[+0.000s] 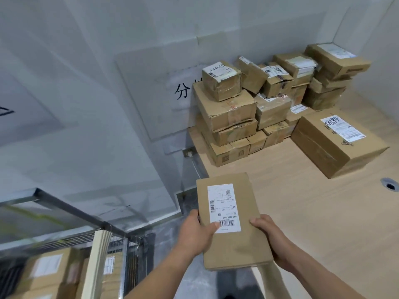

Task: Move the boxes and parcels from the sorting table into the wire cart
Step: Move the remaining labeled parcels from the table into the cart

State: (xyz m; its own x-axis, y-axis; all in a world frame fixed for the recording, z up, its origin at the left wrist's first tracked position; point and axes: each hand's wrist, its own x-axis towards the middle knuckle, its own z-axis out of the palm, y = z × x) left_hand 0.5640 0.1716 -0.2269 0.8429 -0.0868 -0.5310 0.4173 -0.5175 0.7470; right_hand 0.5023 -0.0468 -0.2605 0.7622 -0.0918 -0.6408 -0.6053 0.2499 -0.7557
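A pale wooden worktop point(291, 190) is filling the right half of the view, running from 5 o'clock up to 2 o'clock against a grey-white wall point(86, 83). A sheet with a printed black character point(182, 91) is hanging on that wall near the centre.

At 1 o'clock a stack of boxes point(259, 104) is sitting on the far part of the worktop, piled several layers deep against the wall, most of them taped and labelled. Just to the right of the stack, at 3 o'clock, a large box point(336, 145) is lying alone with a white shipping label on its top.

At 8 o'clock, below and left of the worktop, the wire cart point(64, 212) is standing with its metal frame blurred. Inside it, cartons point(47, 272) are already lying, and a pale upright strip point(99, 262) is crossing in front of them.

At 6 o'clock a person is holding a flat parcel point(231, 225) in the air, over the worktop's near left corner and between worktop and cart. Its white label with barcodes is facing up. The left hand point(194, 231) is keeping a closed grip on the parcel's left edge, thumb lying across the label. The right hand point(269, 236) is keeping the same kind of grip on the right edge, thumb on top of the parcel, other fingers hidden under it.

A small round metal fitting point(389, 185) is showing in the worktop at 4 o'clock.
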